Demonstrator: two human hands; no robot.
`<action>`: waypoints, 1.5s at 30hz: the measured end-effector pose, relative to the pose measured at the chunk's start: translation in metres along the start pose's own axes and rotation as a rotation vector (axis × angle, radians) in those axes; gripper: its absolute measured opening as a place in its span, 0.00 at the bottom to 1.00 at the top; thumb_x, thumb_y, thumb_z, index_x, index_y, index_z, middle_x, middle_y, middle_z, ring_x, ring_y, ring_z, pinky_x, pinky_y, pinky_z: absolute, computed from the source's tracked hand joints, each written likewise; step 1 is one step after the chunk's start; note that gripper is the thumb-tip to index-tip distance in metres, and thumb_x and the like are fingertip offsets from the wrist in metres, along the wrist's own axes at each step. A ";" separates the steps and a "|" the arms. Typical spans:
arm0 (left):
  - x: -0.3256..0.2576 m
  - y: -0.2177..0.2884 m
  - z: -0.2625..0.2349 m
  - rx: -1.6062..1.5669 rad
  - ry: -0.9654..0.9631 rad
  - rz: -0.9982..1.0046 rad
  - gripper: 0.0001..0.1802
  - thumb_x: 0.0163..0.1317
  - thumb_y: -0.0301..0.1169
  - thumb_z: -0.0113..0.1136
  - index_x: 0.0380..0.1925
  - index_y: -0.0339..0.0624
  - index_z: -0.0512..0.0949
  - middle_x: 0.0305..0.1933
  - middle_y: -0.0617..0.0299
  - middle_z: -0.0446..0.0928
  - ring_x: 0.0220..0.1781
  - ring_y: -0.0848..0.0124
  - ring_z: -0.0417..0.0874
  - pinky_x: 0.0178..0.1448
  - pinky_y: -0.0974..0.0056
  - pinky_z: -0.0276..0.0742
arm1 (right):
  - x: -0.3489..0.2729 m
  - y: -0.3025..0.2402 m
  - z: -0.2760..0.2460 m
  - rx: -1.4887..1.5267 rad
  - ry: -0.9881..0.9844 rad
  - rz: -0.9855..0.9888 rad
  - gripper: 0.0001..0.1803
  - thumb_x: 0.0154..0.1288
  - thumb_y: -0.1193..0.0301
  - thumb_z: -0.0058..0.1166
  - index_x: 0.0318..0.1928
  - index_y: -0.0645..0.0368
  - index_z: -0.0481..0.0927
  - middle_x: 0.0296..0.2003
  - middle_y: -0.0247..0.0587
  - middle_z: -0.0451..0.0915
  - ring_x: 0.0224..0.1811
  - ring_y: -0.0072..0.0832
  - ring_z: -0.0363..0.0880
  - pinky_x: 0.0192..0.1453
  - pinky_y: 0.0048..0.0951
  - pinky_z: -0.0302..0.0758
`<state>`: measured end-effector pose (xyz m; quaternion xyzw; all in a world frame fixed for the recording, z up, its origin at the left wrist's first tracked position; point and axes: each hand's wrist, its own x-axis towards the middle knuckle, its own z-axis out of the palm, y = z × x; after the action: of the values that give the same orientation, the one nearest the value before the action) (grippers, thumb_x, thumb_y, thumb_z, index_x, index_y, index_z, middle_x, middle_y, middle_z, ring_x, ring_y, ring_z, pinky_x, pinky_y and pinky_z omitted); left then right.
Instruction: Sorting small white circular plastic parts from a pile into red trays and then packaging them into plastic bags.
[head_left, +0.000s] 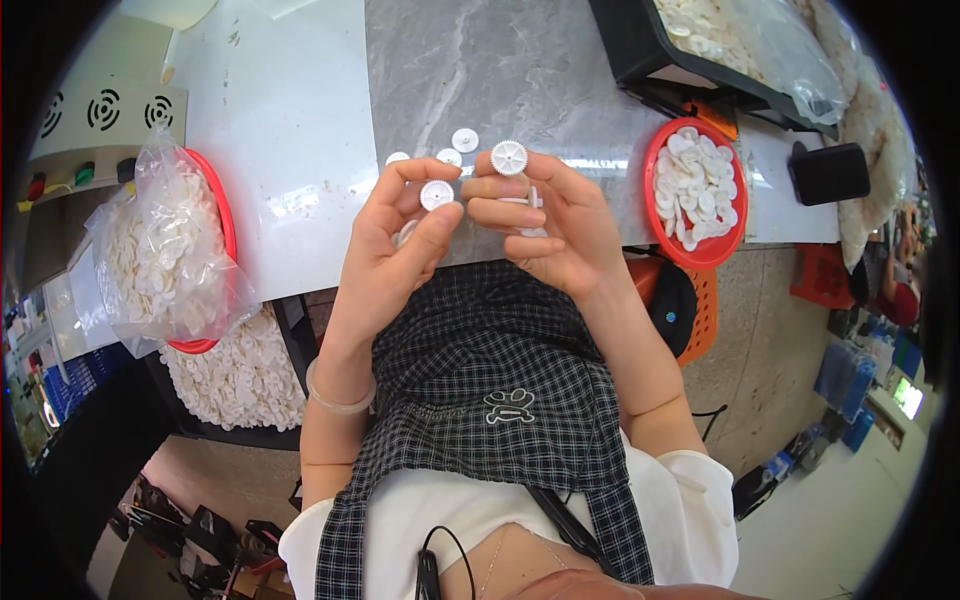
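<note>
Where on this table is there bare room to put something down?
Left side: the white tabletop between the red basin and your left hand. Ahead: the gray tabletop beyond the loose white gears, left of the black crate. It's crowded just past your left hand, among those gears, and at right, where the red bowl and crate sit close.

To the left of the left hand (395, 235), the worktop (290, 110) offers an open lane as far as the left red bowl (218, 190), where a bulging bag (160, 240) blocks the way. To the right of the right hand (575, 225), passage runs free up to the right red bowl (697, 257), with the black crate (640, 62) barring the far right. Straight ahead, loose gears (464, 140) lie just past the hands; beyond them room opens. Between the hands only a narrow gap shows.
</note>
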<state>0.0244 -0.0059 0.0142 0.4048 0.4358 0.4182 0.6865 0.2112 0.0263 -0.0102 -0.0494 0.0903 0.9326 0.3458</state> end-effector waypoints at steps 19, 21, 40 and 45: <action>-0.006 -0.003 -0.001 0.170 -0.020 0.098 0.15 0.65 0.25 0.59 0.50 0.35 0.72 0.35 0.63 0.78 0.37 0.78 0.80 0.42 0.74 0.71 | -0.008 -0.001 0.005 -0.726 0.137 -0.449 0.14 0.72 0.62 0.39 0.43 0.60 0.71 0.37 0.37 0.68 0.32 0.19 0.66 0.23 0.15 0.60; -0.007 -0.003 -0.001 0.090 -0.016 0.081 0.14 0.66 0.24 0.58 0.50 0.35 0.72 0.35 0.63 0.79 0.39 0.77 0.81 0.43 0.73 0.71 | -0.007 -0.003 0.005 -0.812 0.148 -0.477 0.14 0.72 0.62 0.39 0.42 0.60 0.72 0.35 0.36 0.68 0.31 0.18 0.65 0.22 0.15 0.59; 0.004 -0.015 0.010 0.546 0.087 0.475 0.23 0.53 0.23 0.69 0.51 0.41 0.77 0.23 0.69 0.74 0.21 0.82 0.66 0.28 0.75 0.64 | -0.017 0.009 0.016 -1.670 0.262 -0.492 0.09 0.63 0.70 0.61 0.37 0.64 0.82 0.27 0.28 0.77 0.31 0.15 0.69 0.37 0.20 0.68; 0.004 -0.001 -0.002 0.726 0.387 0.382 0.16 0.55 0.25 0.68 0.45 0.40 0.80 0.18 0.70 0.67 0.21 0.82 0.66 0.26 0.73 0.63 | -0.062 -0.027 0.037 -1.924 0.795 -0.915 0.06 0.63 0.73 0.60 0.38 0.61 0.83 0.32 0.31 0.80 0.34 0.17 0.73 0.40 0.19 0.70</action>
<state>0.0235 -0.0026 0.0115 0.6067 0.5921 0.4256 0.3166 0.2743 0.0143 0.0319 -0.6149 -0.5865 0.3194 0.4194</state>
